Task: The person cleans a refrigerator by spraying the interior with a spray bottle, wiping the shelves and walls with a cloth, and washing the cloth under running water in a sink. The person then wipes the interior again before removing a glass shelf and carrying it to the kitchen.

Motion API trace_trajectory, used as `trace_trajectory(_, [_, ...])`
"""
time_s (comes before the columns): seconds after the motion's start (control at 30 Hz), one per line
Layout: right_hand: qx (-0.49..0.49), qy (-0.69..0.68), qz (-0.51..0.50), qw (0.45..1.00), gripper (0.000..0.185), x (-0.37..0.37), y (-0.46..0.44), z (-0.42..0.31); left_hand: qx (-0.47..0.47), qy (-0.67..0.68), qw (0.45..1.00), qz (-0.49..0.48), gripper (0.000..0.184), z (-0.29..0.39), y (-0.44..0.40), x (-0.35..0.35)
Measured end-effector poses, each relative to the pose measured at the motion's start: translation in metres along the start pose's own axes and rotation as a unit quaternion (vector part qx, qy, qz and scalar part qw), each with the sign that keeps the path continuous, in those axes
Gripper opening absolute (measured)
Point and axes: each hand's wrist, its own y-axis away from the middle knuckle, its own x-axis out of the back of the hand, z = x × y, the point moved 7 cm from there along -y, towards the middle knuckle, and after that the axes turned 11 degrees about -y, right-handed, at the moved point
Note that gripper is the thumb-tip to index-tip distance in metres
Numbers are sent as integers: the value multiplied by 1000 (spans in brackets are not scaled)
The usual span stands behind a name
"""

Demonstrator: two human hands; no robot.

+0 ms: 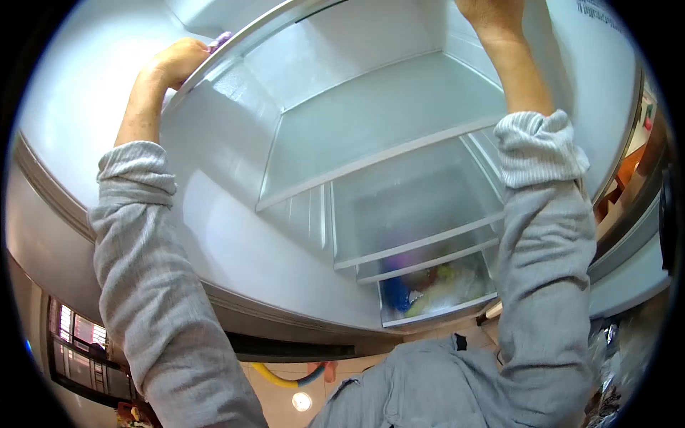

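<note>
My left hand [180,60] is closed at the left end of the upper refrigerator shelf [239,44], with a bunched purple cloth [220,41] showing at its fingers. Part of that hand is behind the shelf's pale edge. High on the right, my right hand [492,16] reaches the upper right side of the compartment. The top of the frame cuts off its fingers, so what it touches is not shown. Below both hands lies a glass shelf [385,118] with a white front edge.
Further down are another glass shelf [414,203] and a clear drawer [439,319] holding blue and yellow-green items. White inner walls [235,235] enclose the shelves. A dark-framed window [75,342] is at lower left, and a yellow and blue curved tube [275,376] lies on the tiled floor.
</note>
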Motion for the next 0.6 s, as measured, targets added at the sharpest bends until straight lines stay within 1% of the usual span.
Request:
trace_trajectory(0.03, [-13,-6,-6,1000,19,0,-3,-4,-13,-13,1000,-15,29,4,1,4])
trace_trajectory(0.07, [-26,-10,-11,1000,19,1,-6,-8,-52,6,997,62,28,14,5,14])
trace_trajectory(0.1, [-21,7,-20,1000,18,-1,-7,-9,-69,33,994,72,29,29,5,21])
trace_trajectory(0.13, [-15,23,-26,999,17,-2,-8,-10,-108,23,987,118,32,51,8,31])
trace_trajectory(0.17, [-8,37,-34,999,16,-3,-9,-11,-181,-13,975,131,32,83,11,44])
trace_trajectory(0.2, [-5,48,-50,998,18,-4,-9,-9,-217,-1,965,148,29,119,27,59])
trace_trajectory(0.23, [-11,46,-65,997,23,-7,0,4,-268,-69,939,206,25,158,27,66])
trace_trajectory(0.27, [-15,44,-60,997,24,-7,0,4,-340,-263,865,259,23,202,12,60])
trace_trajectory(0.3, [-18,41,-57,997,25,-8,1,4,-391,-427,740,342,21,242,-2,51])
trace_trajectory(0.33, [-4,38,-43,998,24,-7,2,6,-308,-219,876,300,22,260,-26,61])
trace_trajectory(0.37, [9,35,-31,999,22,-6,2,8,-270,-87,928,241,24,256,-25,68])
trace_trajectory(0.4, [-21,30,-65,997,23,-8,2,9,-221,53,954,196,27,251,-20,74])
trace_trajectory(0.43, [-20,33,-65,997,23,-9,2,10,-236,95,955,151,31,250,11,82])
trace_trajectory(0.47, [-20,35,-64,997,22,-7,1,8,-268,120,942,164,31,247,15,85])
trace_trajectory(0.5, [-22,39,-67,997,22,-8,0,8,-279,101,937,182,28,239,20,85])
trace_trajectory(0.57, [11,43,-37,998,21,-7,-3,4,-299,63,928,214,25,221,31,82])
trace_trajectory(0.6, [21,43,-31,998,21,-7,-3,4,-188,211,946,157,28,197,24,75])
